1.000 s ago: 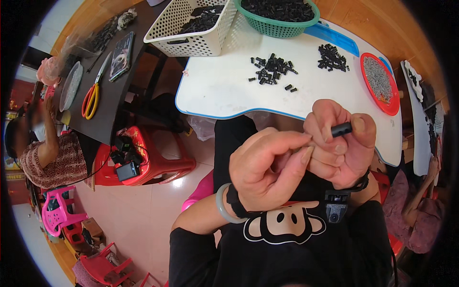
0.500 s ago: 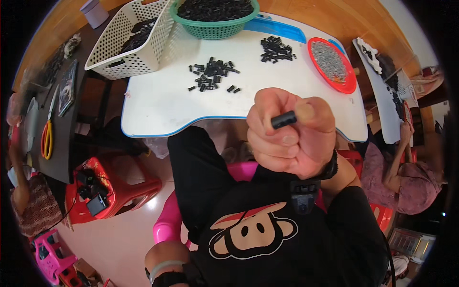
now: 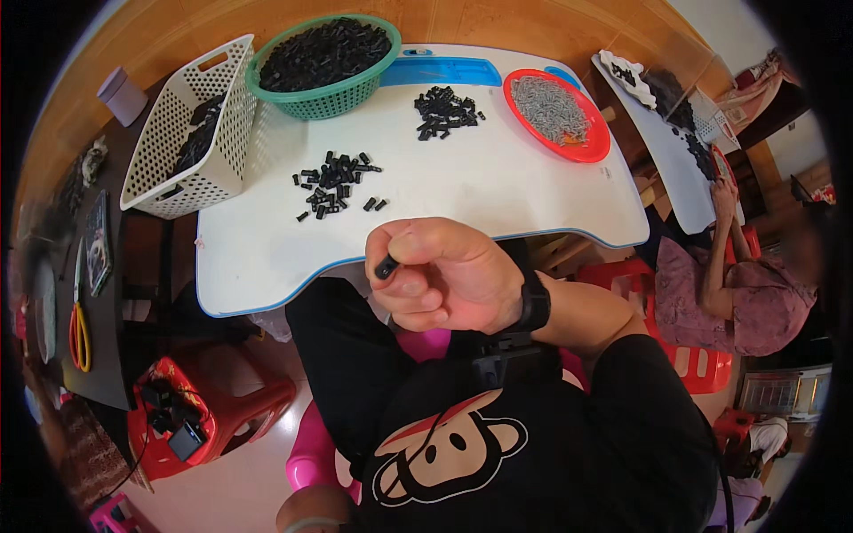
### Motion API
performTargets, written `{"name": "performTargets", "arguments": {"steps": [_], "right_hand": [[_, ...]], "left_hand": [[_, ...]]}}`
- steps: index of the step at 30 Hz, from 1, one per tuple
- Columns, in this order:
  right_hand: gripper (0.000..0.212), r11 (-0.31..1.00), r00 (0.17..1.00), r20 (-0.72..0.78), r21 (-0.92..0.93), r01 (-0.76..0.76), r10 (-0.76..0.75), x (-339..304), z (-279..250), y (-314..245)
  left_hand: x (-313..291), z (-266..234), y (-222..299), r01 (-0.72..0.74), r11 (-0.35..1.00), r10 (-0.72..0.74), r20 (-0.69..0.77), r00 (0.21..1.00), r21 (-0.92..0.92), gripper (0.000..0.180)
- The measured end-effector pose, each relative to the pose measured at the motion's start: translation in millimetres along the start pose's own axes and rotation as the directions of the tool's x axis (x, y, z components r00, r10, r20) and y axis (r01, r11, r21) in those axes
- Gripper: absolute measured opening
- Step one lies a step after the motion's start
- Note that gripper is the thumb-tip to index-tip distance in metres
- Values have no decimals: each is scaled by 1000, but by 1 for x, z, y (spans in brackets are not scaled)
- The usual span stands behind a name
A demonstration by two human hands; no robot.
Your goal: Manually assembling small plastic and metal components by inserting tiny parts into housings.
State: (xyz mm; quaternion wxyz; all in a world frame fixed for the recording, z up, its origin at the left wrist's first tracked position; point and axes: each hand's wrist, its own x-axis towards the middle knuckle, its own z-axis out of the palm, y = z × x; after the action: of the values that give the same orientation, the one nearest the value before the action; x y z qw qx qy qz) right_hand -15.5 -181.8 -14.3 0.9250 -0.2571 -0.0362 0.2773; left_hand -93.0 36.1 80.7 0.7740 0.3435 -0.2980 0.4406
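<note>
My right hand (image 3: 440,275) is raised just in front of the table's near edge. Its thumb and forefinger pinch a small black plastic cylinder (image 3: 386,266), one end of which faces me; the other fingers curl in below. Past the hand, on the white table (image 3: 426,200), lies a loose pile of similar black pieces (image 3: 333,182). A second pile of small black parts (image 3: 446,113) sits farther back and to the right. Of my left arm only a bit of forearm (image 3: 313,506) shows at the lower edge; that hand is out of the picture.
A green basket (image 3: 324,105) full of black parts and a white perforated basket (image 3: 200,173) stand at the back left. A red plate (image 3: 591,147) holds small grey pieces. Scissors (image 3: 80,329) lie on the dark side table. Another person (image 3: 737,293) works at the right.
My right hand has moved leftward and away from the camera, turning so the black cylinder shows its end. The whole view has shifted, with table and baskets now farther left.
</note>
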Motion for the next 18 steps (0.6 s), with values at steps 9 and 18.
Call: {"name": "performTargets", "arguments": {"steps": [9,18], "right_hand": [[18,967,989,-141,-241,-86,53,35,-5,-22],[18,245,806,25,-947,209,-592,206,25,-79]], "left_hand": [[19,-26,-3,-4,997,10,-72,997,77,29],[10,-20,-15,305,941,-298,69,952,-146,32]]}}
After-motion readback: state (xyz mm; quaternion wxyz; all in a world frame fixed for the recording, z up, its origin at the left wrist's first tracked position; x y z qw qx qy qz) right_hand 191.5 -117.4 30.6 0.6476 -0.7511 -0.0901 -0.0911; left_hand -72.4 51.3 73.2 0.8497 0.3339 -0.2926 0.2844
